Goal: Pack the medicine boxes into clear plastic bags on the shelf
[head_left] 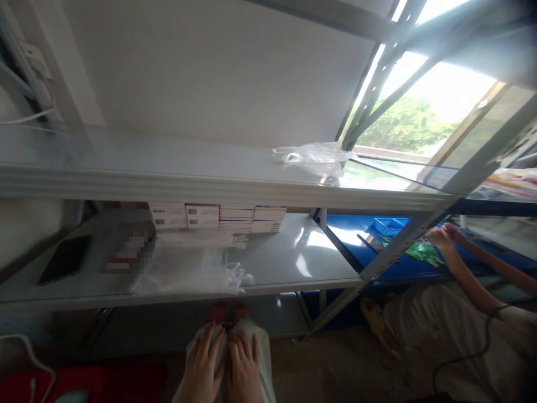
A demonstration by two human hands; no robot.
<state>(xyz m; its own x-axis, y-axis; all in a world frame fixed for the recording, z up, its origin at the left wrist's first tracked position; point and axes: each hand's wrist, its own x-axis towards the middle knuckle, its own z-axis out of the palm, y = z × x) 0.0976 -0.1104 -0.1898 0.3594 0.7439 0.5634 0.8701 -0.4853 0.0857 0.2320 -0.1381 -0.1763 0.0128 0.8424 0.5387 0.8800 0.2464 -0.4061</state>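
Observation:
My left hand (pixel 203 358) lies flat on my left thigh, its fingers stretched out and holding nothing. Beside it my right hand (pixel 242 361) rests on the other thigh, fingers also extended, with nothing in it. Both hands touch my light trousers (pixel 265 358). Ahead of them, on the lower shelf, lies a stack of clear plastic bags (pixel 188 268). Behind the bags stand several rows of small white boxes (pixel 203 217). Left of the bags are a blurred-out item (pixel 129 252) and a dark flat phone-like object (pixel 66 258).
An upper shelf (pixel 168 187) carries another crumpled clear bag (pixel 314 157). A slanting metal post (pixel 403 240) stands to the right. Beyond it, a co-worker's hands (pixel 442 234) are over a blue table (pixel 465 260) with a blue bin (pixel 390 225). Something red (pixel 84 380) is at lower left.

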